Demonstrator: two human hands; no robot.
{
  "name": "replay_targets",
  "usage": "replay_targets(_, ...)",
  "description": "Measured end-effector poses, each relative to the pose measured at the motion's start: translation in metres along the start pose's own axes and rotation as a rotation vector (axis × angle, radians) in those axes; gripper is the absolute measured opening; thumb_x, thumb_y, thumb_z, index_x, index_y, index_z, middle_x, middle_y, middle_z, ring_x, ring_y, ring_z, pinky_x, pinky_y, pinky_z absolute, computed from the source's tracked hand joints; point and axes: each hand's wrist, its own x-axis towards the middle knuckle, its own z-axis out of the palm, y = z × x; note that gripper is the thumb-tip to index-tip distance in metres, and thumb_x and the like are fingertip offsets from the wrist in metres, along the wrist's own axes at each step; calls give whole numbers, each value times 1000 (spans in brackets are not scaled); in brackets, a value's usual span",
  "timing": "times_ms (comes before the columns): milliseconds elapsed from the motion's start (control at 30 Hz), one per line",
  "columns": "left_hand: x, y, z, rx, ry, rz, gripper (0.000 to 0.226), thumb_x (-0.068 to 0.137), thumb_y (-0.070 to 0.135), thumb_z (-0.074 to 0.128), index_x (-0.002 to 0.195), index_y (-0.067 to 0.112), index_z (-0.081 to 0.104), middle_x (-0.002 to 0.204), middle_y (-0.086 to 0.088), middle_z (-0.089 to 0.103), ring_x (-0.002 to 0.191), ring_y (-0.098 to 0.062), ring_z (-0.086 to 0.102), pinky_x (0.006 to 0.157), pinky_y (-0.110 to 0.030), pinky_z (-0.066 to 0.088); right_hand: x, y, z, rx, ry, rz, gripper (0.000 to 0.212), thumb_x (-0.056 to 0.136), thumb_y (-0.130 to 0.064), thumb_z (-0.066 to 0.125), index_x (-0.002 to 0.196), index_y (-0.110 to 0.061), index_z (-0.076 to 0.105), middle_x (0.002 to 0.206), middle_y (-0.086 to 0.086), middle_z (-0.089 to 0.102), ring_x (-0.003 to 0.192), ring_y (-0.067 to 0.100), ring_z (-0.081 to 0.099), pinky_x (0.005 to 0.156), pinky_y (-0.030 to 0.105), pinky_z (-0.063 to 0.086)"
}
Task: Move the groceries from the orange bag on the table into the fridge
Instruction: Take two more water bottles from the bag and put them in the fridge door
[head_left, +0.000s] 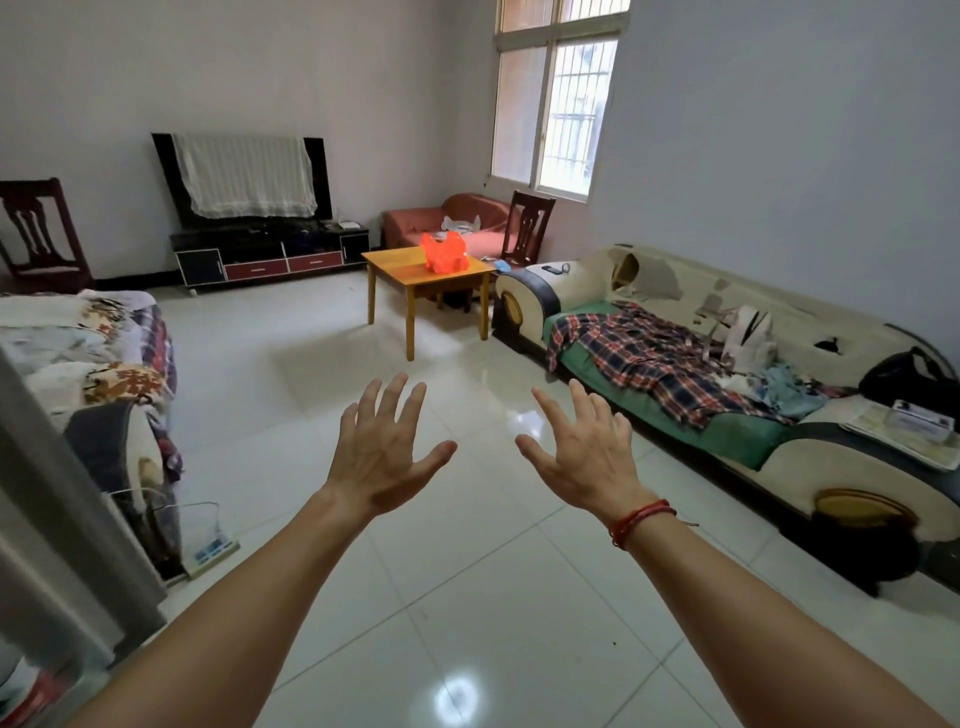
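The orange bag (444, 253) sits on the small wooden tabletop (397, 266) at the far end of the room, towards its back right corner, its top crumpled into peaks. What it holds I cannot tell from here. A dark wooden chair (531, 224) stands just behind the table, and a red armchair (423, 224) lies beyond it in the corner under the barred window (556, 109).

My hands are well apart from the bag, stretched out over the glossy tiled floor (467, 597). My left hand (382, 457) and my right hand (587, 460) are side by side with a gap between them, backs towards me, fingers spread wide and holding nothing. A red string bracelet (641, 519) circles my right wrist.

To the right of the table a worn cream sofa (675, 293) runs along the wall, with a plaid cloth (639, 353) spread over its green seat and bags and clothes at its near end. Against the far wall a television (319, 171) draped with a white cloth (244, 176) rests on a low black stand (270, 254). On my left another sofa (130, 441) is heaped with patterned blankets, and a second dark chair (39, 228) stands beyond it.
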Motion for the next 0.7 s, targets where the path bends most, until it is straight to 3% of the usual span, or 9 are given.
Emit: replay_targets(700,296,-107,145,-18,-101,19,89,83,74,26,148,15,37,154,-12,35,142,-35,29,107,-50,34,329,26,103,-38,-88,24,71,98,-67,34,159,-39,15,166,15,18,149,34,23,118,55,23)
